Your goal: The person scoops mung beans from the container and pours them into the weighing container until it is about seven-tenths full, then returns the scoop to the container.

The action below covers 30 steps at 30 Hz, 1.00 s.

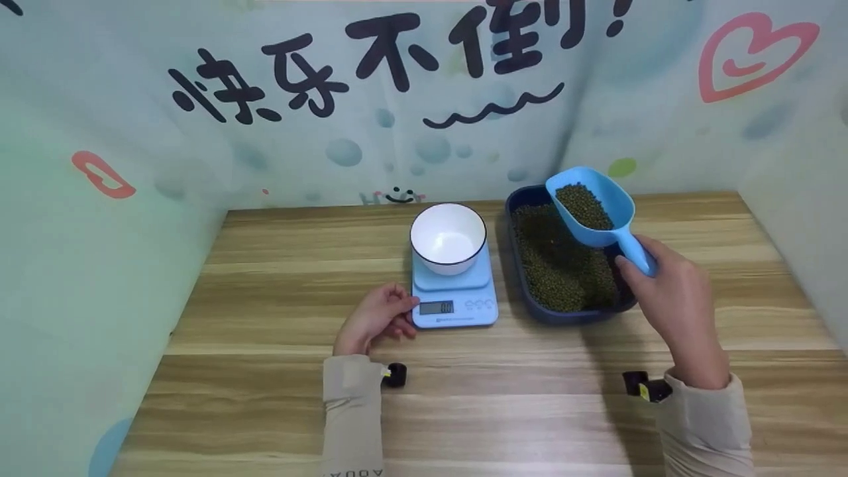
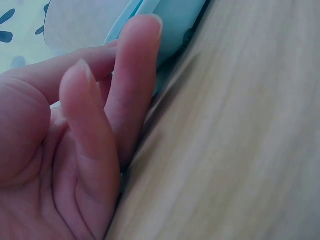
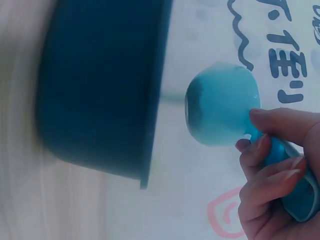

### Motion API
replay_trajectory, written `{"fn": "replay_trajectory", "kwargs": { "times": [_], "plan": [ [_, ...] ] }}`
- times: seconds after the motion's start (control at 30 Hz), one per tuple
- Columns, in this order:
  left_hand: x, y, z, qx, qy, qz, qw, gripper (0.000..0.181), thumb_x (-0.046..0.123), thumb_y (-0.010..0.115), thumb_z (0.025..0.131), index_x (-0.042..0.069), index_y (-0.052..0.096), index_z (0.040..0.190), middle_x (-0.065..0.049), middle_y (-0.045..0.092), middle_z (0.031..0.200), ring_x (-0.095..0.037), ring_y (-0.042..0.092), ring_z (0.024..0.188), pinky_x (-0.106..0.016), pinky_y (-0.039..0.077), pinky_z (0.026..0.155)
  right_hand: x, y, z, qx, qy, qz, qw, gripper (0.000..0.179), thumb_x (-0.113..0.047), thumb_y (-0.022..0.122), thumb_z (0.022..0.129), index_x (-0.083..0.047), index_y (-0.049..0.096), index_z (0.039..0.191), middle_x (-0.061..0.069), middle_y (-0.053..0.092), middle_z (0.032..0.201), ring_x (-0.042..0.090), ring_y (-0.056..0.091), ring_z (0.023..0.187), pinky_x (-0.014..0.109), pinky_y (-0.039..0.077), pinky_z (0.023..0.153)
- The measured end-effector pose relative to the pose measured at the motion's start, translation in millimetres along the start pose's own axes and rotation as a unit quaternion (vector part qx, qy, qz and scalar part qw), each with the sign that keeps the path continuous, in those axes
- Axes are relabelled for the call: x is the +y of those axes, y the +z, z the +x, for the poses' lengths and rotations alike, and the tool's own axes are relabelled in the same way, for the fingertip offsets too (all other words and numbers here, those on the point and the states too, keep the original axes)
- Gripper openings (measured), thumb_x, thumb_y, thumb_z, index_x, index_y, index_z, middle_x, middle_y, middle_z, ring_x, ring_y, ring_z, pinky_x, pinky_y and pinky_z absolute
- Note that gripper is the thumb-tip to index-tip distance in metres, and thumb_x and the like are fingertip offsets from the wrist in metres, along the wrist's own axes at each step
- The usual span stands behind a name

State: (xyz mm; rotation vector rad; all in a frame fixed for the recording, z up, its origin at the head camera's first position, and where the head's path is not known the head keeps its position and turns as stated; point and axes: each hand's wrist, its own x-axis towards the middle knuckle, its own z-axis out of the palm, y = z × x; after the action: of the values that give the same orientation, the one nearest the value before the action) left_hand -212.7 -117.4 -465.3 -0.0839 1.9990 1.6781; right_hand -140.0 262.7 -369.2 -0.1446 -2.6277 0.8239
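My right hand (image 1: 682, 308) grips the handle of a light blue scoop (image 1: 619, 209), tilted above a dark blue tub (image 1: 576, 318). Small greenish-brown pellets (image 1: 583, 205) lie in the scoop, and more of them fill the tub. In the right wrist view the scoop (image 3: 225, 105) shows its underside, the thumb along its neck. My left hand (image 1: 377, 318) holds the left edge of a light blue kitchen scale (image 1: 457, 318) by thumb and fingertips, close to its display reading 0.0. A white bowl (image 1: 448, 235) with a dark rim stands on the scale, its visible inside bare.
Everything stands on a wood-grain table (image 1: 265, 397). Behind it hangs a pale printed backdrop (image 1: 298, 159) with large dark characters, and similar pale panels flank both sides. The tub stands just right of the scale, near the table's back edge.
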Motion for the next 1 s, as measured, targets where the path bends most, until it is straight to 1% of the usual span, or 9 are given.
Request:
{"fn": "replay_trajectory", "kwargs": {
  "times": [0.17, 0.33, 0.53, 0.6, 0.7, 0.77, 0.83, 0.9, 1.0],
  "plan": [
    [1.0, 2.1, 1.9, 0.001, 0.007, 0.0, 1.0, 0.026, 0.026, 0.062, 0.085, 0.005, 0.048, 0.091, -0.014, 0.06, 0.077, -0.025, 0.064, 0.062, -0.024, 0.047, 0.045, -11, -8, 1.6, -0.027, 0.006, 0.011, 0.9996, 0.041, -0.024, 0.056, 0.084, -0.006, 0.055, 0.121, 0.018, 0.059, 0.085, 0.025, 0.047, 0.062, 0.033, 0.034, 0.05],
    [3.4, 5.4, 3.3, 0.0, 0.01, 0.003, 0.9999, 0.027, 0.027, 0.061, 0.085, 0.005, 0.048, 0.092, -0.015, 0.062, 0.076, -0.025, 0.064, 0.062, -0.025, 0.047, 0.045, -25, -15, 2.4, -0.036, 0.004, 0.027, 0.999, 0.042, -0.019, 0.053, 0.083, -0.009, 0.053, 0.123, 0.017, 0.058, 0.088, 0.025, 0.047, 0.063, 0.032, 0.034, 0.05],
    [4.9, 9.2, 5.8, -0.006, 0.019, -0.016, 0.9997, 0.028, 0.026, 0.062, 0.085, 0.004, 0.047, 0.093, -0.016, 0.061, 0.074, -0.025, 0.064, 0.06, -0.025, 0.047, 0.045, -39, -15, 5.5, -0.046, -0.01, 0.045, 0.9979, 0.043, -0.017, 0.052, 0.082, -0.013, 0.052, 0.125, 0.016, 0.057, 0.085, 0.025, 0.046, 0.064, 0.032, 0.033, 0.052],
    [5.3, 9.4, 6.5, -0.008, 0.016, -0.018, 0.9997, 0.028, 0.027, 0.062, 0.084, 0.004, 0.047, 0.094, -0.015, 0.061, 0.076, -0.025, 0.064, 0.062, -0.025, 0.048, 0.046, -43, -13, 6.7, -0.052, -0.011, 0.052, 0.9972, 0.044, -0.016, 0.053, 0.082, -0.013, 0.052, 0.125, 0.016, 0.057, 0.084, 0.024, 0.046, 0.061, 0.031, 0.035, 0.05],
    [5.5, 7.4, 6.1, -0.005, 0.013, -0.011, 0.9998, 0.029, 0.027, 0.062, 0.084, 0.005, 0.047, 0.094, -0.016, 0.061, 0.078, -0.026, 0.065, 0.063, -0.025, 0.048, 0.047, -52, -7, 7.3, -0.064, -0.008, 0.065, 0.9958, 0.045, -0.016, 0.055, 0.082, -0.014, 0.051, 0.126, 0.015, 0.057, 0.079, 0.021, 0.049, 0.054, 0.03, 0.039, 0.046],
    [4.2, 4.7, 5.0, -0.002, 0.011, -0.002, 0.9999, 0.028, 0.027, 0.061, 0.085, 0.005, 0.048, 0.094, -0.016, 0.062, 0.078, -0.026, 0.065, 0.063, -0.025, 0.047, 0.046, -59, -1, 6.5, -0.076, -0.002, 0.081, 0.9938, 0.045, -0.019, 0.057, 0.083, -0.014, 0.05, 0.127, 0.015, 0.058, 0.079, 0.02, 0.051, 0.051, 0.03, 0.042, 0.044],
    [1.7, 2.3, 3.0, 0.0, 0.01, 0.005, 0.9999, 0.027, 0.027, 0.061, 0.085, 0.005, 0.048, 0.093, -0.016, 0.062, 0.078, -0.026, 0.065, 0.063, -0.024, 0.046, 0.045, -65, 5, 4.6, -0.087, 0.009, 0.1, 0.9911, 0.045, -0.023, 0.059, 0.083, -0.016, 0.05, 0.127, 0.015, 0.059, 0.082, 0.019, 0.052, 0.05, 0.029, 0.044, 0.044],
    [-2.8, 1.6, 0.9, -0.003, 0.007, 0.01, 0.9999, 0.026, 0.026, 0.06, 0.086, 0.005, 0.048, 0.093, -0.016, 0.062, 0.078, -0.026, 0.065, 0.063, -0.024, 0.046, 0.044, -70, 10, 1.3, -0.099, 0.022, 0.125, 0.9869, 0.046, -0.028, 0.059, 0.084, -0.018, 0.05, 0.127, 0.014, 0.06, 0.09, 0.022, 0.054, 0.051, 0.03, 0.045, 0.044],
    [-5.2, 0.7, -0.6, -0.003, 0.009, 0.008, 0.9999, 0.026, 0.026, 0.06, 0.086, 0.005, 0.047, 0.094, -0.015, 0.062, 0.078, -0.026, 0.065, 0.063, -0.025, 0.046, 0.045, -77, 14, 0.8, -0.105, 0.031, 0.157, 0.9816, 0.045, -0.032, 0.059, 0.084, -0.021, 0.05, 0.127, 0.011, 0.059, 0.097, 0.025, 0.055, 0.052, 0.03, 0.046, 0.044]
  ]
}}
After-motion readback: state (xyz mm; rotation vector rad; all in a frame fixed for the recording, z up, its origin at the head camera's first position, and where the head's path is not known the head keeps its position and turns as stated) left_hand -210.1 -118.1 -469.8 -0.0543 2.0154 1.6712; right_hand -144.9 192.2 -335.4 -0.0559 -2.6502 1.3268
